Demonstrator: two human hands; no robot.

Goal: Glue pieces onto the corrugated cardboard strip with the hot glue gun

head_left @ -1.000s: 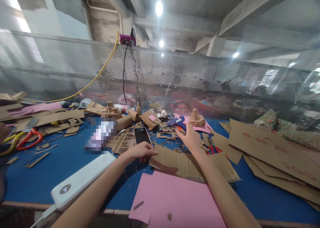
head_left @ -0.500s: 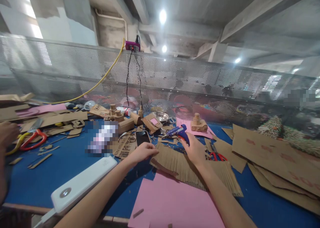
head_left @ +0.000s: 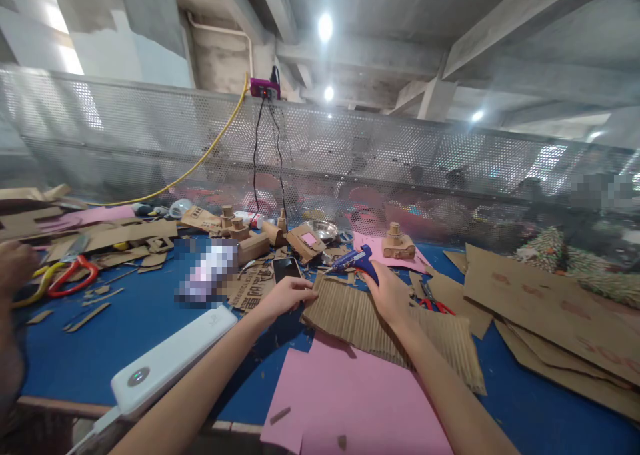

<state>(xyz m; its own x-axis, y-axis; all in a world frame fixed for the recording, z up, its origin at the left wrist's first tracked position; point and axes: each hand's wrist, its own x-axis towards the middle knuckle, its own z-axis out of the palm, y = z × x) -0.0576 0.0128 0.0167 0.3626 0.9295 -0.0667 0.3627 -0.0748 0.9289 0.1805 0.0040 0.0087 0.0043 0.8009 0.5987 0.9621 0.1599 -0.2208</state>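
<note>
My right hand (head_left: 390,294) is wrapped round the handle of a blue glue gun (head_left: 353,260), whose nozzle points left. Under my right wrist lies a sheet of ridged brown cardboard (head_left: 355,315), partly over a pink sheet (head_left: 360,402). My left hand (head_left: 293,294) pinches the cardboard's upper left corner between thumb and fingers. Just behind that hand is a dark-screened phone (head_left: 286,268). A small cardboard model (head_left: 399,242) stands on pink paper behind the glue gun.
A white power bank (head_left: 173,358) lies front left. Red-handled scissors (head_left: 434,302) are right of my hand; larger scissors (head_left: 75,275) lie far left near another person's hand (head_left: 15,268). Cardboard sheets (head_left: 545,308) cover the right. A perforated metal screen (head_left: 320,155) runs behind.
The view has shifted slightly. The glue gun's nozzle is slightly closer to the cardboard's upper left corner. Both hands keep their holds.
</note>
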